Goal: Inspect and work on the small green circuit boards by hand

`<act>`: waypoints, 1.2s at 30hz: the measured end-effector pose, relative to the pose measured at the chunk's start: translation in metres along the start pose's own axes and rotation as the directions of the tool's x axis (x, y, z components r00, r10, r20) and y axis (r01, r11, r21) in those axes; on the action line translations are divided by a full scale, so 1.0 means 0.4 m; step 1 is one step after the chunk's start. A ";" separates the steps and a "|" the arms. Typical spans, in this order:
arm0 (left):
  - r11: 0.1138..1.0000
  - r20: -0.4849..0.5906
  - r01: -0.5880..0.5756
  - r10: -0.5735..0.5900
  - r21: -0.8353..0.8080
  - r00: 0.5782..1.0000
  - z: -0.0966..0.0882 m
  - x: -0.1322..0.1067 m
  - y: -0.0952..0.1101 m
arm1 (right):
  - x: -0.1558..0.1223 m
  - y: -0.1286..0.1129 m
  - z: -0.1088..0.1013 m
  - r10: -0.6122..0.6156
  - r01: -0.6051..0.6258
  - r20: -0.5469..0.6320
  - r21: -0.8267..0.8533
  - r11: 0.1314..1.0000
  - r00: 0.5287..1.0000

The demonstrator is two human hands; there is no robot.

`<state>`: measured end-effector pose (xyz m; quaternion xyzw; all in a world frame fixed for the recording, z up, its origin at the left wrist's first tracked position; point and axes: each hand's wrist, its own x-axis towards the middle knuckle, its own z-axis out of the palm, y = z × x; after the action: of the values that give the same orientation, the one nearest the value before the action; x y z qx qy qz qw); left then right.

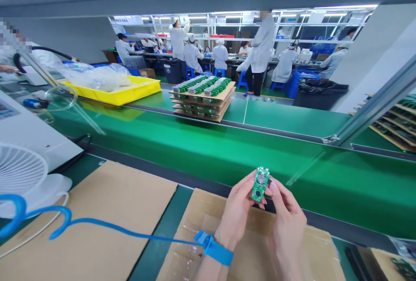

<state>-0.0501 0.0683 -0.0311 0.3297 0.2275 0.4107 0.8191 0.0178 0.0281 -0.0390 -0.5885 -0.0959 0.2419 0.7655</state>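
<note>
A small green circuit board [256, 191], with a round black part near its lower end, is held up between my two hands. My left hand [238, 205] grips its left edge, fingers closed around it. On the other side my right hand [286, 216] pinches at the board's right edge with thumb and fingers. Around my left wrist sits a blue wrist strap [218, 250], its coiled blue cord [113, 227] running off to the left. Below both hands lies a taped cardboard sheet [185, 246].
Beyond the green conveyor belt [182, 142] stands a stack of cardboard layers with circuit boards [203, 97]. A yellow tray [130, 92] holds clear plastic bags. At left are a white fan [22, 172] and a flat cardboard sheet [107, 211]. Several people in white coats work behind.
</note>
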 end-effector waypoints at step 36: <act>0.945 -0.099 -0.095 0.132 0.314 0.986 -0.015 0.000 -0.012 | 0.008 0.034 -0.022 -0.570 0.556 0.151 -0.518 0.650 0.807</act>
<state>-0.0515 0.0684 -0.0385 0.4410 0.3174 0.4356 0.7177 0.0207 0.0246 -0.0548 -0.7228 -0.3278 -0.0521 0.6061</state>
